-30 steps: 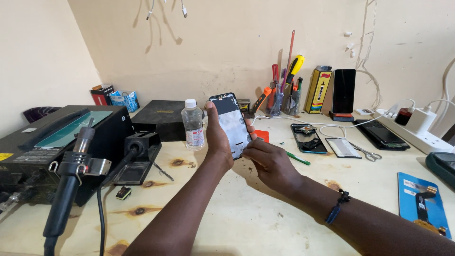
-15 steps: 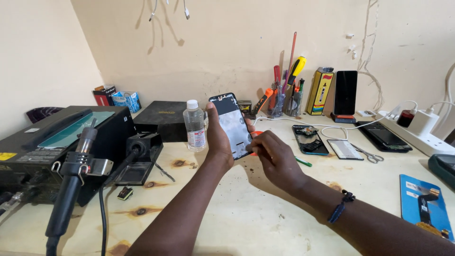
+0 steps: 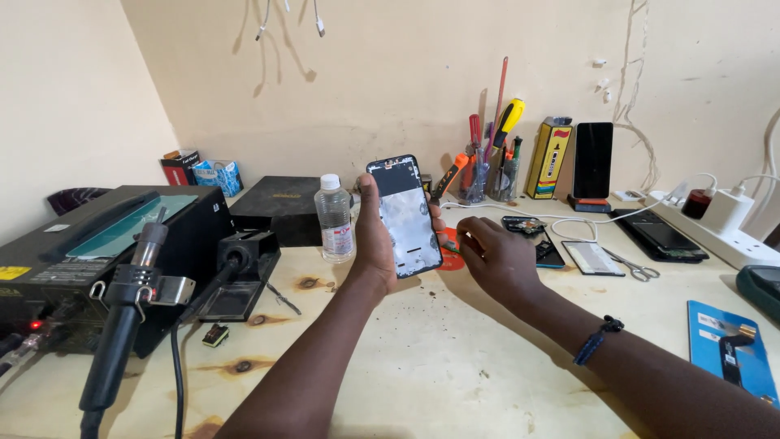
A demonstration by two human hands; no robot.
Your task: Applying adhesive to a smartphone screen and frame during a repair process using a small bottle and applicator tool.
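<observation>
My left hand [image 3: 376,241] holds an opened phone body [image 3: 404,215] upright above the wooden bench, its dark frame and pale inner plate facing me. My right hand [image 3: 497,257] hovers just right of the phone's lower edge, fingers curled, pinching what looks like a thin tool [image 3: 449,245] near the phone; the tool is mostly hidden. A small clear bottle [image 3: 335,217] with a white cap stands just left of the phone.
A hot-air station [image 3: 97,260] with its handle [image 3: 122,325] fills the left. A black box [image 3: 280,207] sits behind the bottle. A tool holder [image 3: 491,162], upright phone [image 3: 592,162], loose phone parts [image 3: 593,257], scissors [image 3: 632,265], power strip [image 3: 723,236] and blue package [image 3: 735,345] lie right.
The phone in my left hand has stayed nearly in place. My right hand has drawn slightly away from the phone's lower right edge.
</observation>
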